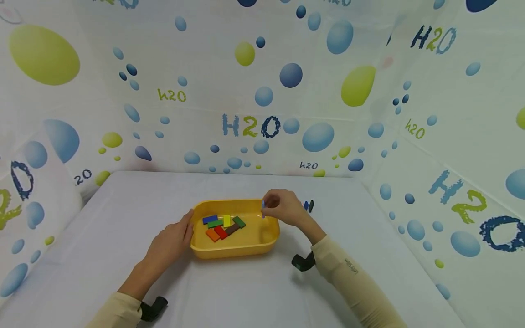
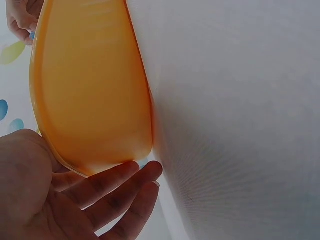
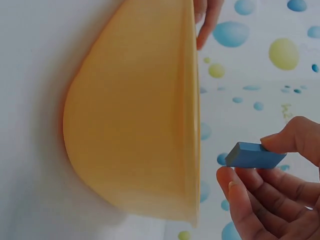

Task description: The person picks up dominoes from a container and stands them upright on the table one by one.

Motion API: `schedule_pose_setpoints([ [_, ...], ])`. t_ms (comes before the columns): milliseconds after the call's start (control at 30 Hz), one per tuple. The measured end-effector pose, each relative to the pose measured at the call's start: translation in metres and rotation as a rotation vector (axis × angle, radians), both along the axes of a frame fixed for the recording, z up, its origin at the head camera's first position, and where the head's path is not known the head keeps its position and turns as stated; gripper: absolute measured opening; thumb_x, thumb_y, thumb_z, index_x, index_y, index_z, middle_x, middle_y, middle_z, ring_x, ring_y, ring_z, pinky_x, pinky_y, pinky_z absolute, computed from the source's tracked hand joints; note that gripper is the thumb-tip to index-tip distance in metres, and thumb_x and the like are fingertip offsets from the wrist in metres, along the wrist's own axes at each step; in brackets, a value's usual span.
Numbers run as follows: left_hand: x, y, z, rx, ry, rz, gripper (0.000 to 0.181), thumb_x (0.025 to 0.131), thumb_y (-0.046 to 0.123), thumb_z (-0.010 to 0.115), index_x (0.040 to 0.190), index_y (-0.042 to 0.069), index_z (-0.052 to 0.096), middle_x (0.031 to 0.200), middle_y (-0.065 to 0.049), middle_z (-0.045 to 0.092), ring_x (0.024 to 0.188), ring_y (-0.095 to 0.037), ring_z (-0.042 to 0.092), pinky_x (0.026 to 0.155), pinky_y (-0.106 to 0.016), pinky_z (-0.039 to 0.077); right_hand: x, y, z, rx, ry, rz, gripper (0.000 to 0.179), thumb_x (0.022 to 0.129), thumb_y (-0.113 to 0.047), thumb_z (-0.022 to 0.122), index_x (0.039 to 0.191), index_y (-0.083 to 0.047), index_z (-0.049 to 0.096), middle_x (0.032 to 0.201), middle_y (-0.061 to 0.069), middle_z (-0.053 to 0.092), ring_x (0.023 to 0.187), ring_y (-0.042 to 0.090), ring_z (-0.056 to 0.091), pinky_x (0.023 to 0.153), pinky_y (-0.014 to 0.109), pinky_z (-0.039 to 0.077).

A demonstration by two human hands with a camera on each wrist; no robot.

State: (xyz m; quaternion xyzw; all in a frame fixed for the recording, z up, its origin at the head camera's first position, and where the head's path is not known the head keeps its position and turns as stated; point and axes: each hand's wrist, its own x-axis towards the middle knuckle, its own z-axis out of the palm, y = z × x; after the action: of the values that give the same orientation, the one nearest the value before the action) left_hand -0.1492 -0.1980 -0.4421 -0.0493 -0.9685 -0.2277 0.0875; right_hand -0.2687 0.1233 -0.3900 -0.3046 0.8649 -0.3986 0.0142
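My left hand [image 1: 173, 239] holds the left end of a yellow plastic tray [image 1: 234, 251], its fingers [image 2: 112, 187] against the outer wall. At the tray's right end, my right hand [image 1: 285, 207] pinches a small blue block [image 3: 255, 155] between thumb and fingertips, above the rim. Inside the tray, toward its left, lie several flat blocks: a blue block [image 1: 210, 219], a yellow block [image 1: 227, 221], an orange block [image 1: 213, 235], a red block [image 1: 220, 232], a brown block [image 1: 232, 228] and green blocks, one a green block [image 1: 239, 222] at the right of the group.
On the white table [image 1: 229, 291], a dark blue block [image 1: 306, 206] and a dark block [image 1: 311, 206] stand just beyond my right wrist. A patterned sheet [image 1: 205, 59] with blue and green dots hangs behind and at the sides. Dark straps and mounts [image 1: 302, 262] sit at both wrists.
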Motion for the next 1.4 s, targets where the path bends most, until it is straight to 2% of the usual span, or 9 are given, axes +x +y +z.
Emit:
schedule_pose_setpoints([
  [233,0.001,0.000,0.001,-0.002,0.004,0.006,0.054,0.106,0.014,0.054,0.152,-0.010,0.040,0.079,-0.008,0.060,0.061,-0.020,0.048,0.057,-0.036,0.049,-0.008,0.017,0.005,-0.034,0.019,-0.041,0.013,0.088,-0.011,0.080,0.099,-0.009,0.072,0.089,0.000,0.069,0.081,0.020,0.066,0.076,0.034,0.057],
  [600,0.001,0.000,-0.001,0.002,-0.001,0.004,0.054,0.107,0.015,0.052,0.153,-0.010,0.039,0.075,-0.005,0.056,0.061,-0.020,0.048,0.060,-0.037,0.050,-0.019,0.044,0.004,-0.053,-0.030,-0.154,0.012,0.091,-0.012,0.077,0.101,-0.009,0.071,0.090,0.003,0.071,0.077,0.024,0.065,0.064,0.037,0.057],
  [733,0.001,0.000,-0.001,0.004,-0.003,0.009,0.054,0.107,0.015,0.052,0.153,-0.009,0.039,0.078,-0.006,0.058,0.062,-0.020,0.048,0.061,-0.038,0.052,-0.025,0.054,0.003,-0.047,-0.027,-0.188,0.016,0.091,-0.015,0.077,0.104,-0.008,0.071,0.092,0.003,0.071,0.079,0.024,0.065,0.070,0.038,0.059],
  [900,0.000,0.000,-0.001,0.010,-0.012,0.008,0.054,0.108,0.016,0.052,0.154,-0.009,0.038,0.074,-0.004,0.054,0.061,-0.019,0.047,0.061,-0.038,0.051,-0.031,0.068,0.004,-0.036,-0.028,-0.231,0.018,0.093,-0.015,0.077,0.107,-0.007,0.071,0.095,0.004,0.071,0.086,0.024,0.066,0.081,0.037,0.058],
  [1167,0.001,0.002,0.002,0.015,-0.003,0.011,0.054,0.107,0.014,0.052,0.153,-0.010,0.039,0.083,-0.010,0.062,0.062,-0.020,0.048,0.061,-0.038,0.051,-0.044,0.091,0.001,-0.025,-0.050,-0.249,0.017,0.094,-0.013,0.074,0.109,-0.005,0.070,0.098,0.007,0.072,0.092,0.030,0.069,0.080,0.039,0.058],
  [1400,0.002,0.002,0.005,0.016,-0.008,0.010,0.054,0.107,0.014,0.052,0.153,-0.010,0.039,0.076,-0.006,0.056,0.062,-0.020,0.048,0.061,-0.038,0.051,-0.054,0.110,-0.005,-0.037,-0.056,-0.241,0.020,0.095,-0.012,0.073,0.112,-0.002,0.070,0.100,0.008,0.071,0.093,0.031,0.069,0.082,0.040,0.057],
])
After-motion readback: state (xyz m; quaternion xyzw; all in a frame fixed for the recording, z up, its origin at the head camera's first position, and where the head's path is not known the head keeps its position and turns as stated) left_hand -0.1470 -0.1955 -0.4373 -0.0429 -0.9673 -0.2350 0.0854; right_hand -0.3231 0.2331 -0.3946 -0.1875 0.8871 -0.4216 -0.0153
